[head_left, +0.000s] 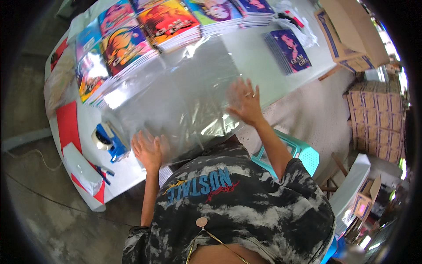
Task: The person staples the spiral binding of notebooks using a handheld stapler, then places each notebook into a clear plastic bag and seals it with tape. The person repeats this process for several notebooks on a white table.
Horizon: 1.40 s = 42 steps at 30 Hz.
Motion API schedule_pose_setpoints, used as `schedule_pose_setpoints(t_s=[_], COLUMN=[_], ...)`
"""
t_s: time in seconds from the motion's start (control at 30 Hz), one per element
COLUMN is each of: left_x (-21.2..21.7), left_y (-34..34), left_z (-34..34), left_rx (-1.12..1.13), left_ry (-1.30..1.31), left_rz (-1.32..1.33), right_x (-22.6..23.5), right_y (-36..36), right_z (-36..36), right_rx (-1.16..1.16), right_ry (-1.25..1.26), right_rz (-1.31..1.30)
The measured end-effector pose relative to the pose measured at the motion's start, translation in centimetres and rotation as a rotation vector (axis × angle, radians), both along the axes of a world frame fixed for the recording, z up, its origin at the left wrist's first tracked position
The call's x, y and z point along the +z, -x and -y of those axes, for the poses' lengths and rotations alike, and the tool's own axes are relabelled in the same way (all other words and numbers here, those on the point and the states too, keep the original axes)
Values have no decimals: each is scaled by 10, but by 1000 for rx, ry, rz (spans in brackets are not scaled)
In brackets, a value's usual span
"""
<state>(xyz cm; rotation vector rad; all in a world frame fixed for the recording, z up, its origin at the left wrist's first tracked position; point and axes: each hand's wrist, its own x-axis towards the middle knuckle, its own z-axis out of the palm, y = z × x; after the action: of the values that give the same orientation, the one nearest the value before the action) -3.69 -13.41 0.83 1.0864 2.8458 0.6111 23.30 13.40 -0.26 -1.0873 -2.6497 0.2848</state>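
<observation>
A large sheet of clear plastic film [176, 101] lies over the near middle of the table, glossy and wrinkled. My left hand [148, 152] is at its near left edge, fingers spread, slightly blurred. Farther right, my right hand [247, 103] is over the film's right side with fingers apart, also blurred; whether the palms press on the film I cannot tell. Neither hand grips anything. Just left of my left hand stands a blue tape dispenser [115, 143]. Stacks of colourful spiral notebooks [169, 22] line the far side, partly under the film's edge.
One dark purple notebook stack [290, 50] sits at the right, beside a crumpled white plastic bag [303, 26]. Dark-handled pliers or cutters [105, 171] and red sheets [68, 125] lie left. An open carton [347, 35], a turquoise stool [303, 152] and stacked boxes [378, 119] stand right.
</observation>
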Motion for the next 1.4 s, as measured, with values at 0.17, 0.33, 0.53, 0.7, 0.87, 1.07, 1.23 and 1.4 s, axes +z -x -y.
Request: schedule_pose_setpoints(t_s=[0.17, 0.33, 0.53, 0.7, 0.87, 1.07, 1.23, 1.4], left_x=[-15, 1, 9, -28, 26, 68, 66, 178], left_y=[1, 0, 36, 108, 128, 77, 96, 98], left_z=[43, 35, 5, 26, -111, -322, -323, -219], left_rx=[-9, 0, 192, 467, 153, -487, -576, 3], left_ry=[236, 285, -484, -585, -494, -287, -273, -1000], left_rz=[-34, -9, 381, 200, -317, -290, -176, 367], right_x=[-27, -30, -29, -12, 31, 42, 70, 182], right_y=[10, 12, 11, 13, 29, 57, 55, 100], right_z=[33, 31, 29, -54, -274, -461, -481, -273], right_rx=[43, 44, 43, -9, -229, -606, -495, 100], right_ry=[39, 18, 61, -168, -402, 84, -35, 154], right_rz=[123, 122, 72, 136, -165, -91, -324, -1006])
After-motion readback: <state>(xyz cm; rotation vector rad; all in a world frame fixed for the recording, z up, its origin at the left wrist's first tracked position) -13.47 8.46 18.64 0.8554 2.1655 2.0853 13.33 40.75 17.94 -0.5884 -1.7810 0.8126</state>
